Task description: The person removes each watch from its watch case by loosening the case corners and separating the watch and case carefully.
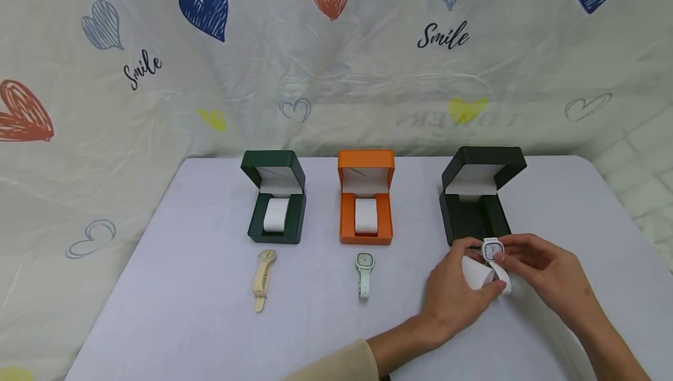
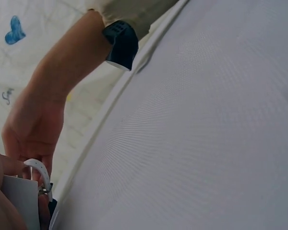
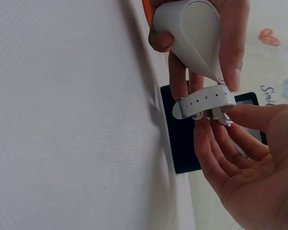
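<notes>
In the head view my left hand (image 1: 454,296) grips a white watch cushion (image 1: 475,273) in front of the black watch box (image 1: 453,217). Thumb and fingers of my right hand (image 1: 549,273) pinch a white watch (image 1: 493,250) by its case, right beside the cushion. From the right wrist view, the watch's strap (image 3: 206,100) forms a closed loop through its buckle, just below the tapered end of the cushion (image 3: 187,36). The left wrist view shows the cushion (image 2: 21,199) at the lower left, partly hidden by my fingers.
The black box's lid stands up and its inside holds no cushion. Further left are an open orange box (image 1: 386,217) and an open green box (image 1: 295,220), each with a white cushion. A pale green watch (image 1: 364,276) and a beige watch (image 1: 263,279) lie before them on the white table (image 1: 173,287).
</notes>
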A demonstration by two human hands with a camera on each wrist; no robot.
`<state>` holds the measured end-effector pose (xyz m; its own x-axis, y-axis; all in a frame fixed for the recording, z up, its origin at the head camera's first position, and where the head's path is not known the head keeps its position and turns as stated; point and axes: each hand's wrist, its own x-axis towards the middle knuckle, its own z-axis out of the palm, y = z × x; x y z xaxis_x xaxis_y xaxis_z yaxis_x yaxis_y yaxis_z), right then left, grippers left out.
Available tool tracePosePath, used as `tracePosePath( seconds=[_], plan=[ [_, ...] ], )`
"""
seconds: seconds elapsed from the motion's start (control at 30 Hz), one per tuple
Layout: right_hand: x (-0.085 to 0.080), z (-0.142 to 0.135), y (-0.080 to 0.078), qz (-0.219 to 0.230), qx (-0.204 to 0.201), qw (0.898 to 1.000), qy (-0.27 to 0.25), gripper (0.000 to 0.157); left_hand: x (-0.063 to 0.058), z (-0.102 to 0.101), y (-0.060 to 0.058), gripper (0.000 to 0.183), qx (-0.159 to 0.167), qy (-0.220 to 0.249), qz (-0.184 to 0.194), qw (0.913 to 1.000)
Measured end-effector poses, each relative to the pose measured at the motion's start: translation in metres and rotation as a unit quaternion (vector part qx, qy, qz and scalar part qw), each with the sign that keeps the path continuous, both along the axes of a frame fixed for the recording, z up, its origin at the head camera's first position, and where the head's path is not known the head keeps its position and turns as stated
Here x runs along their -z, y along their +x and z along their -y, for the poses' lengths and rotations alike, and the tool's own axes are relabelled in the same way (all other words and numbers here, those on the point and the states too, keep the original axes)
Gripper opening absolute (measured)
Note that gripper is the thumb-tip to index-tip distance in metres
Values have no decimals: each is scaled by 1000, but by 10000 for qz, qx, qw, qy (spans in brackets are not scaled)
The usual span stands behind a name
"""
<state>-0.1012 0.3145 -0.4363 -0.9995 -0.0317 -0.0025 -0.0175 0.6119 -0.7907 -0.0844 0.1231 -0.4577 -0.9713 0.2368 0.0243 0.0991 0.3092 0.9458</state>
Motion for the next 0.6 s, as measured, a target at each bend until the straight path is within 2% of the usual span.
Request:
tracePosePath(
  seconds=[0.27, 0.6],
  plan=[
    [7, 0, 2, 233, -132, 9996, 132, 34, 3, 2, 2, 63, 149, -206, 135, 9996],
    [12, -1, 5, 415, -308, 9982, 293, 36, -2, 3, 3, 62, 224, -915, 120, 9955]
  ],
)
